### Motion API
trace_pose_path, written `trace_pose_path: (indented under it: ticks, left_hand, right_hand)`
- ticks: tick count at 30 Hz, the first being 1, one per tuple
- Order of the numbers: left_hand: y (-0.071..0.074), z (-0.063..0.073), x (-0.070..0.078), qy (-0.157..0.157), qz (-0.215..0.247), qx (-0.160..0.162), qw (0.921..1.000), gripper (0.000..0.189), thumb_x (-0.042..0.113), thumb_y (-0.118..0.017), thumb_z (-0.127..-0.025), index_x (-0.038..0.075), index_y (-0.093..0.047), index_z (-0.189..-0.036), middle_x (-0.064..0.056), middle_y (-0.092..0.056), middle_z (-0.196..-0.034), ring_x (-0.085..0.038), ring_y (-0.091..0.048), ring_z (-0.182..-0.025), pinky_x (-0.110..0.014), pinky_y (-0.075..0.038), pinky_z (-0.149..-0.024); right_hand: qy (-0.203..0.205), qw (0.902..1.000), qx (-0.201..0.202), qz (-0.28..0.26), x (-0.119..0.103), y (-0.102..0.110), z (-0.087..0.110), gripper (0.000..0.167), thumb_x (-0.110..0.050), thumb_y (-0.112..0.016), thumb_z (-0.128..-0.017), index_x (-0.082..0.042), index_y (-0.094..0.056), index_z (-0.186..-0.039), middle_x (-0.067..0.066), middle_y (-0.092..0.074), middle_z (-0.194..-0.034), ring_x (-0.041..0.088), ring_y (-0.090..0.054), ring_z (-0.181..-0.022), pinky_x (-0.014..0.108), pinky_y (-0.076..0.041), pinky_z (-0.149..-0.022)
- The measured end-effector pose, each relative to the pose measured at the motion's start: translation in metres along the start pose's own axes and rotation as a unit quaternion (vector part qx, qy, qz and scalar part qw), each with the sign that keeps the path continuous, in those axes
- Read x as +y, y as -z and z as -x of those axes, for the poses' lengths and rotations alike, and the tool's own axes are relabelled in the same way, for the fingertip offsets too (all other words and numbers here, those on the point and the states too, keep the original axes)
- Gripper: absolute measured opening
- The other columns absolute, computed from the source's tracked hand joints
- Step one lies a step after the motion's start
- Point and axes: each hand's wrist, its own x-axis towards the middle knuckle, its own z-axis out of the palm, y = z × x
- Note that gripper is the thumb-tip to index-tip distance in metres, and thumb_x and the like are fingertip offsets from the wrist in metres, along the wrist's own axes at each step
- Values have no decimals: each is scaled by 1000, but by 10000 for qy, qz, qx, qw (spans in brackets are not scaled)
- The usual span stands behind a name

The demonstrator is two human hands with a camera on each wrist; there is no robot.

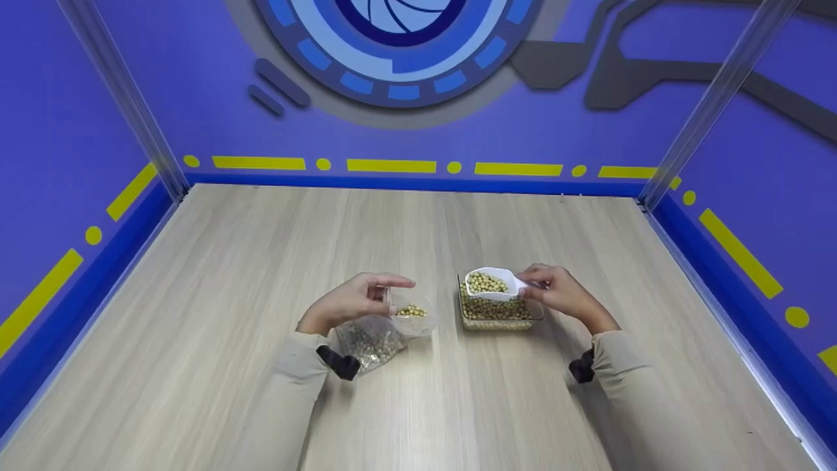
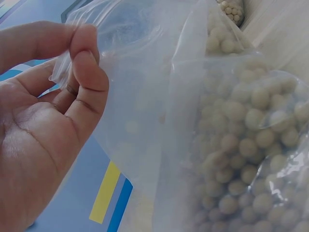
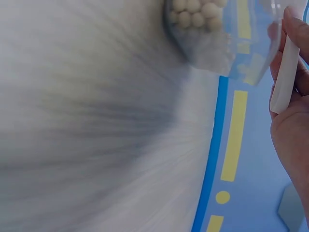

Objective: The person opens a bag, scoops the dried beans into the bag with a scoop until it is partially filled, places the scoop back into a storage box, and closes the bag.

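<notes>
My left hand [image 1: 352, 301] pinches the upper edge of a clear plastic bag [image 2: 137, 92] between thumb and fingers. The bag lies on the table, its mouth spread, with round yellowish soybeans [image 2: 236, 150] inside. To the right, my right hand [image 1: 559, 293] grips the handle of a white scoop [image 1: 514, 286]. Soybeans fill the scoop, which is over a clear rectangular container [image 1: 500, 325] holding many more. In the right wrist view the scoop's white handle [image 3: 286, 79] crosses the palm, and a corner of the container [image 3: 207, 58] shows.
The wood-grain table [image 1: 418, 405] extends around the bag and container. Blue panels [image 1: 386, 140] with yellow marks stand at the back and both sides, with metal posts [image 1: 719, 91] at the corners. Each wrist wears a small black device [image 1: 340, 363].
</notes>
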Motion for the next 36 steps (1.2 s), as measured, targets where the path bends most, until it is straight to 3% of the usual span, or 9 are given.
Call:
trace_pose_path:
  ticks: [13, 19, 22, 26, 30, 36]
  left_hand:
    - [0, 2, 1, -45, 84, -1, 10000, 54, -7, -62, -84, -7, -49, -136, 1, -55, -80, -2, -50, -66, -19, -44, -62]
    - [1, 2, 0, -110, 85, -38, 9999, 54, -7, -63, -84, -8, -48, -136, 3, -57, -80, -2, -52, -69, -19, -46, -64]
    - [1, 2, 0, -116, 66, -26, 9999, 54, -7, -63, -83, -7, -49, -135, 4, -60, -88, -2, -53, -71, -19, -47, -65]
    - [0, 2, -1, -82, 73, 18, 9999, 54, -7, -64, -83, -5, -51, -135, 5, -61, -109, -2, -55, -73, -19, -49, -67]
    - [1, 2, -1, -65, 51, 31, 10000, 54, -7, -64, -82, -5, -51, -135, 2, -61, -107, -2, -53, -71, -19, -48, -66]
    - [1, 1, -3, -60, -46, 35, 10000, 54, -7, -64, -82, -5, -51, -135, -10, -59, -96, -2, -51, -70, -20, -46, -64]
  right_hand:
    - [155, 9997, -162, 116, -25, -6, -13, 24, 3, -66, -84, 9, -70, -106, 21, -68, -97, 10, -48, -77, 19, -38, -66]
    - [262, 9987, -429, 19, -36, -10, -19, 26, 4, -66, -84, 10, -69, -109, 22, -67, -99, 9, -50, -78, 19, -40, -66]
    - [286, 9981, -544, -5, -39, -14, -22, 26, 4, -65, -84, 10, -68, -109, 23, -67, -101, 11, -51, -81, 19, -41, -67]
    - [279, 9977, -611, 19, -27, -22, -29, 26, 4, -65, -84, 9, -69, -110, 23, -67, -103, 14, -54, -86, 19, -44, -70]
    - [334, 9971, -680, -8, -15, -29, -35, 27, 1, -66, -85, 5, -70, -111, 20, -67, -103, 13, -55, -87, 21, -46, -71]
    - [344, 9959, -830, -67, -17, -33, -40, 25, -6, -69, -84, -3, -73, -108, 12, -69, -101, 14, -58, -89, 24, -49, -74]
